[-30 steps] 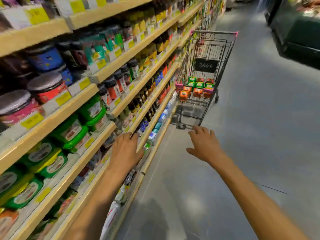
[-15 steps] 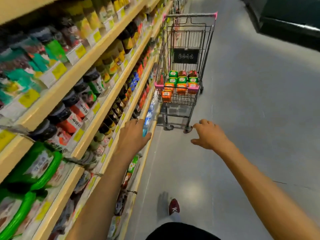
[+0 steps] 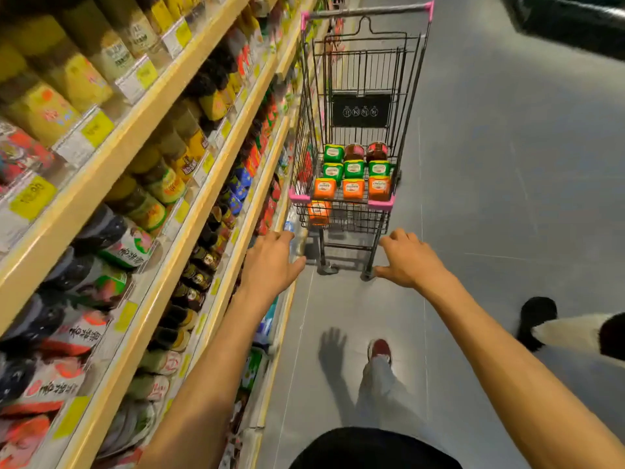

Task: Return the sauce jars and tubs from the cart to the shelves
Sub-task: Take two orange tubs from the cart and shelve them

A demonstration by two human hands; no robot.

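Nearest, below both wrists, a red shoe (image 3: 379, 348) stands on the grey floor (image 3: 507, 198), with the shadow of a hand (image 3: 333, 346) just beside it; off to the right of the right wrist another person's black shoe (image 3: 537, 316) shows. Both bare forearms reach forward. The left hand (image 3: 270, 262) hangs in the air holding nothing, its fingers (image 3: 280, 236) straight and loosely together, the thumb set out toward the other hand. The right hand (image 3: 411, 262) is likewise empty, its fingers (image 3: 399, 236) a little bent and loosely spread, the thumb pointing toward the left hand. To the left of the left fingers run the wooden shelves (image 3: 101, 177), packed with dark bottles (image 3: 203, 258) and blurred, bright-labelled jars and packets behind yellow price tags (image 3: 32, 198). Beyond the fingertips of both hands, and apart from them, stands the wire cart (image 3: 380, 204), close beside the shelves, with its wheels showing between the two hands. One orange tub (image 3: 319, 211) sits lowest at the cart's near left corner, just past the left fingertips. Above it, a row of three orange tubs (image 3: 353, 189) lies nearest the fingers, then three green tubs (image 3: 353, 168) behind those. In the farthest row stand one more green tub (image 3: 333, 153) at the left and two jars (image 3: 354, 151) with dark red contents beside it. Past them hangs a black sign (image 3: 361, 110) on the cart's far wall, and farthest of all is the handle (image 3: 368, 10) with pink ends.
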